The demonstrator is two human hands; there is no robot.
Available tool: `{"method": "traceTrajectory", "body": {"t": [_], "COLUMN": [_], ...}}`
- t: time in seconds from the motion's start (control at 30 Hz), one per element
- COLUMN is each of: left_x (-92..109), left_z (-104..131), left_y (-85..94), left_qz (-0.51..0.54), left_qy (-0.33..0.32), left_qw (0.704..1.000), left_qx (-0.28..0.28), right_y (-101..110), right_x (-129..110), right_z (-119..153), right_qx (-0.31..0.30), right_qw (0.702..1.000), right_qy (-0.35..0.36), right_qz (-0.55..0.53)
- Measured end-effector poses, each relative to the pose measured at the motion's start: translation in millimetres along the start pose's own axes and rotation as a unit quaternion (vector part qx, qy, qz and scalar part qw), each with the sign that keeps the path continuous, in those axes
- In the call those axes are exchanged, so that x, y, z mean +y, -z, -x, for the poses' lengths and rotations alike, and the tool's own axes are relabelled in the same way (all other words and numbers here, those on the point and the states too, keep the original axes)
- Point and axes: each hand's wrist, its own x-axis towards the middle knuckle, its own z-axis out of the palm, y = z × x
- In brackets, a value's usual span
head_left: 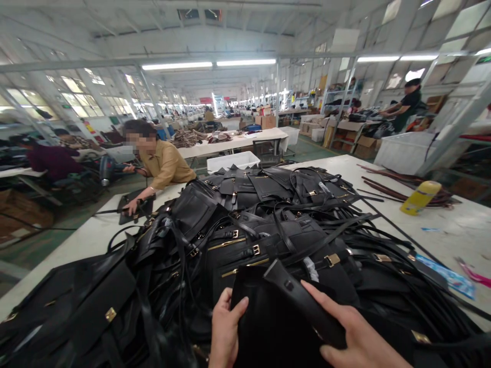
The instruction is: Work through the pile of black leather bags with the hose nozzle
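A black leather bag (274,322) is held up close in front of me at the bottom of the head view. My left hand (225,327) grips its left edge, thumb on the near face. On the other side, my right hand (355,329) is closed around its thick, curved edge (307,304), which has a small dark square slot near the upper end. The bag's lower part runs out of the picture. Right behind it lies a big heap of similar black bags (264,230) with straps, gold zips and gold buckles (256,249).
Across the table at left, a co-worker (164,161) holds a heat gun (109,168) over a small black leather piece (136,207). On the white table (425,232) at right lie brown straps (395,186), a yellow bottle (420,198), a blue-white packet (447,276) and a pink tool (473,272).
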Motion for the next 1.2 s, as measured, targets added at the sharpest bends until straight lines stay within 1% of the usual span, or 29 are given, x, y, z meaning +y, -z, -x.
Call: {"method": "traceTrajectory", "body": {"t": [0.07,0.13,0.2,0.3,0.4,0.47,0.57,0.63,0.67,0.77,0.8,0.87,0.93,1.0,1.07,1.13,1.2], "left_x": [3,10,18,24,18,10,2,1,1,3,3,3,3,5,8,12,12], "left_z": [-1,2,7,13,11,7,0,-3,-4,-3,-3,-3,-5,-9,-11,-7,5], "left_y": [2.9,8.1,12.7,15.8,16.1,16.9,21.4,25.9,28.1,32.1,32.3,30.8,27.8,25.5,27.1,35.8,52.6], "left_qz": [-0.011,-0.024,-0.028,-0.020,-0.004,0.025,0.066,0.075,0.078,0.084,0.084,0.071,0.048,0.026,-0.002,-0.046,-0.091], "left_qy": [0.010,0.030,0.050,0.064,0.077,0.090,0.109,0.114,0.115,0.119,0.118,0.118,0.112,0.102,0.090,0.078,0.078], "left_qw": [1.000,0.998,0.993,0.989,0.989,0.990,0.989,0.988,0.988,0.986,0.985,0.985,0.987,0.990,0.992,0.991,0.989], "left_qx": [-0.017,-0.056,-0.103,-0.131,-0.125,-0.104,-0.076,-0.073,-0.073,-0.085,-0.092,-0.105,-0.105,-0.097,-0.093,-0.096,-0.083], "right_y": [-1,-6,-14,-26,-35,-38,-33,-24,-19,-11,-12,-20,-33,-46,-55,-59,-57], "right_x": [-11,-15,-16,-14,-14,-17,-25,-31,-34,-36,-35,-32,-26,-21,-17,-15,-13], "right_z": [-4,-9,-17,-32,-54,-68,-80,-77,-72,-54,-48,-44,-50,-64,-81,-95,-104], "right_qx": [-0.050,-0.064,-0.070,-0.098,-0.119,-0.123,-0.094,-0.072,-0.072,-0.119,-0.136,-0.149,-0.136,-0.111,-0.083,-0.057,-0.036], "right_qw": [0.999,0.998,0.998,0.995,0.992,0.990,0.992,0.993,0.993,0.990,0.989,0.989,0.990,0.992,0.995,0.996,0.997], "right_qy": [-0.017,-0.017,-0.003,0.024,0.017,0.011,0.023,0.026,0.022,-0.002,-0.003,0.017,0.046,0.060,0.064,0.068,0.072], "right_qz": [-0.010,0.003,0.010,0.000,-0.042,-0.071,-0.086,-0.093,-0.094,-0.071,-0.054,-0.019,0.006,0.011,0.008,0.004,0.002]}}
